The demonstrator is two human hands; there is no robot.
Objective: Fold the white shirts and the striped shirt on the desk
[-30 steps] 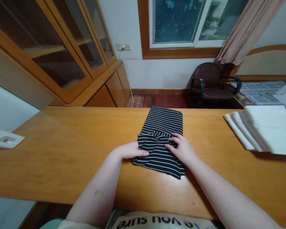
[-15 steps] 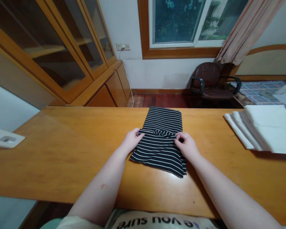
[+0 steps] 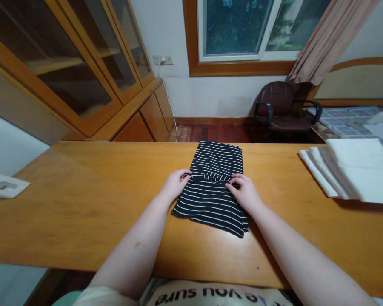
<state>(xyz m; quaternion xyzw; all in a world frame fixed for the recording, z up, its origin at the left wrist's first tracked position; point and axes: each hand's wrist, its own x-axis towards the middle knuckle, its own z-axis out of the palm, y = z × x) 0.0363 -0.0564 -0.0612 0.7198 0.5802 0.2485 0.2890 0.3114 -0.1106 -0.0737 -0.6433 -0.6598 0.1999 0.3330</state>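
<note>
A black garment with white stripes [image 3: 207, 199] lies folded on the wooden table [image 3: 83, 204], its far part reaching the table's back edge. Across its middle runs a gathered, puckered band. My left hand [image 3: 176, 185] pinches the left end of that band between thumb and fingers. At the band's right side, my right hand [image 3: 245, 190] has its thumb and fingers closed on the cloth. The near layers spread toward me, with their lower right corners slightly offset. What kind of garment it is does not show clearly.
Folded white cloths [image 3: 354, 170] are stacked at the table's right. A white object with an oval slot [image 3: 6, 185] juts in at the left edge. Beyond the table are a glass-door cabinet [image 3: 115, 85], a brown armchair [image 3: 279, 106] and a bed [image 3: 351, 117].
Both hands have moved slightly inward along the gathered band, the right one leftward and the left one a little rightward. The garment's far part has stayed in place.
</note>
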